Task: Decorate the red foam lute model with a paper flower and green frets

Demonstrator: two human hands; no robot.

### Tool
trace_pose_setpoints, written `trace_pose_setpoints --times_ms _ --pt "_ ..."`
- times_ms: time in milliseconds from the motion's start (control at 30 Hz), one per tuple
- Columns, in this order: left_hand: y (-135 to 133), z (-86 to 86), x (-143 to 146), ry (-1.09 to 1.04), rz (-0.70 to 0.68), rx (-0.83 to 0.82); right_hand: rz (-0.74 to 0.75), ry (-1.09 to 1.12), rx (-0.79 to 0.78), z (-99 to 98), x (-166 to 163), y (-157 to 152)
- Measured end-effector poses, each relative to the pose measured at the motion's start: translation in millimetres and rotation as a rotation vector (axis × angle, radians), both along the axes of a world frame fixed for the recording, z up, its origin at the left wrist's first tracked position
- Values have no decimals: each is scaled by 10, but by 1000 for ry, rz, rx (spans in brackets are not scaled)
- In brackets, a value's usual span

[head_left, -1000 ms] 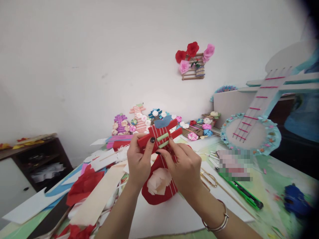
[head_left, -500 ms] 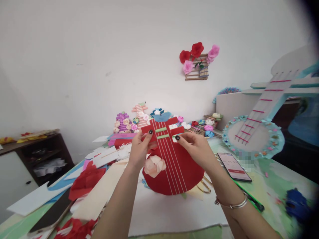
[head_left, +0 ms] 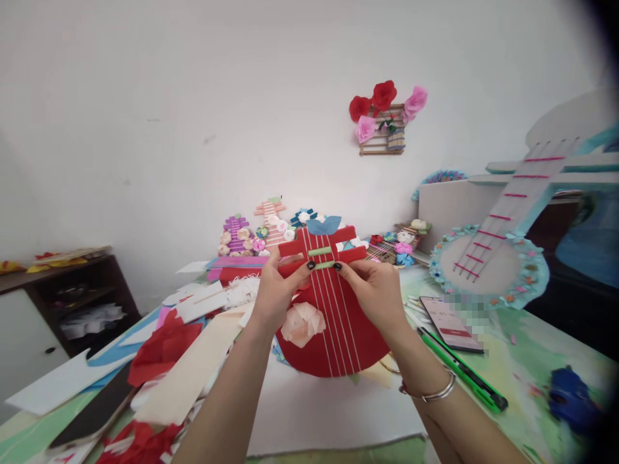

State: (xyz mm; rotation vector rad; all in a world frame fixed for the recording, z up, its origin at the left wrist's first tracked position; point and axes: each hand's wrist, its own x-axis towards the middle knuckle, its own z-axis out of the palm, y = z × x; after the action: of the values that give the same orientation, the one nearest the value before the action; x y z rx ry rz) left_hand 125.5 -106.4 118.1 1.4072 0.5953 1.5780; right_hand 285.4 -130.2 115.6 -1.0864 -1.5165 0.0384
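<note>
Upright between my hands is a red paper pipa [head_left: 358,328] with white strings, a blue piece [head_left: 324,225] at its top and a peach paper flower [head_left: 303,324] on its left side. Two light green strips cross the strings near the neck. My left hand [head_left: 280,287] grips the neck's left side, its thumb on the left end of the lower green strip [head_left: 323,265]. From the other side, my right hand [head_left: 374,287] presses its thumb on that strip's right end. The fingers of both hands are partly hidden behind the red paper.
Paper scraps and red crepe paper [head_left: 167,345] are piled at left. A green utility knife [head_left: 464,370] and a phone [head_left: 452,325] lie at right, near a blue object [head_left: 573,396]. A large pale-blue instrument model [head_left: 488,264] stands behind them; smaller decorated ones [head_left: 235,235] line the wall.
My right hand has moved left, bringing its thumb onto the lower green strip. My left thumb has shifted right to the strip's other end. The red pipa has moved slightly right.
</note>
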Motion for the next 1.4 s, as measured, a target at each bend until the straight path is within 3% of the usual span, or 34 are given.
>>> trace_pose_setpoints --times_ms 133,333,500,700,1200,1400 --pt "-19 0 13 49 55 29 -25 12 30 -24 -19 -6" --pt "-8 -14 -3 137 257 56 5 36 36 -21 -40 -41" --pt "-11 -7 -24 69 185 21 49 52 -5 -7 -59 -80" --pt "-24 -2 -3 74 127 119 77 85 -26 -6 -74 -94" --pt "51 -55 -39 170 420 206 96 119 -29 -16 -118 -92" --pt "22 -22 -39 166 335 224 103 130 -29 -21 -113 -87"
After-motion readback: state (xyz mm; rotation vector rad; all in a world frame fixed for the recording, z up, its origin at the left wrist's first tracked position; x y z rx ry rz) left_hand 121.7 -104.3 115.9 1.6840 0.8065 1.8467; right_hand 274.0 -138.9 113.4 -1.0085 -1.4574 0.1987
